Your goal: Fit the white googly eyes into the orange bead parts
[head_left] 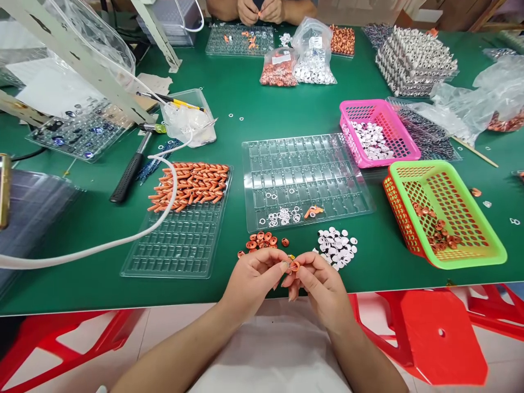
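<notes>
My left hand (254, 281) and my right hand (323, 286) meet above the table's front edge, fingertips almost touching. Between my right thumb and fingers is a small round orange cap (295, 266). My left thumb and forefinger are pinched against its side; whatever they hold is too small to name. Just beyond my left hand lies a loose group of orange caps (262, 240). White discs (336, 245), some showing dark edges, are heaped beyond my right hand. A clear plastic tray (307, 174) behind them carries thin white rings (283, 216) and a few orange pieces (313, 211).
Left stands a tray of orange stick-like parts (190, 185), crossed by a white cable (167, 204), near a black-handled hammer (131, 172). Right are a pink basket (347, 128) of white discs and a green basket (495, 251) of orange caps. Across the table a co-worker's hands (260, 11) hold something orange.
</notes>
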The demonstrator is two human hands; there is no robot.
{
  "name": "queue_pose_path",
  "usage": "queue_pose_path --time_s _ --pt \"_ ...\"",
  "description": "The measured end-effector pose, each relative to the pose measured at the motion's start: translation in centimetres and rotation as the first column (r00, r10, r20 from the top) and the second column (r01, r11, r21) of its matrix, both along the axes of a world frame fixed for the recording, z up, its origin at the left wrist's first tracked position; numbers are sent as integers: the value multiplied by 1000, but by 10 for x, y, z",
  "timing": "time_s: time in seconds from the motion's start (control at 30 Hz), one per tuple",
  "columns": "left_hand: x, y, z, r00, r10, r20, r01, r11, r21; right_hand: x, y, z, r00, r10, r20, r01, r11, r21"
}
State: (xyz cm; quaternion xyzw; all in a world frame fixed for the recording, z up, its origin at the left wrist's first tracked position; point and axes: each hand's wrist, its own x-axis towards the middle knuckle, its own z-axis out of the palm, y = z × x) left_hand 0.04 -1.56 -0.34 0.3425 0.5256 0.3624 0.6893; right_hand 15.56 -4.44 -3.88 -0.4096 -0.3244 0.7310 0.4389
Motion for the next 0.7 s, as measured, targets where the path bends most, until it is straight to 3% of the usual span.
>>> queue_pose_path --time_s 0.13,0.27,0.5,0.6,0.7 --pt "0 0 3 998 -41 -57 43 998 38 7 -3 5 976 62 210 -90 988 123" --pt "-1 -5 4 973 -117 -199 147 978 145 13 -2 8 883 -23 469 -141 940 312" --pt "-2 -14 1 903 -118 -413 280 891 358 19 8 11 876 -61 478 -143 914 381" --pt "-4 -14 1 905 -144 -400 300 884 359 22 10 11 857 -82 509 -192 866 461" --pt "-5 -16 1 925 -214 -312 315 894 319 22 9 8 787 -176 591 -249 786 565"
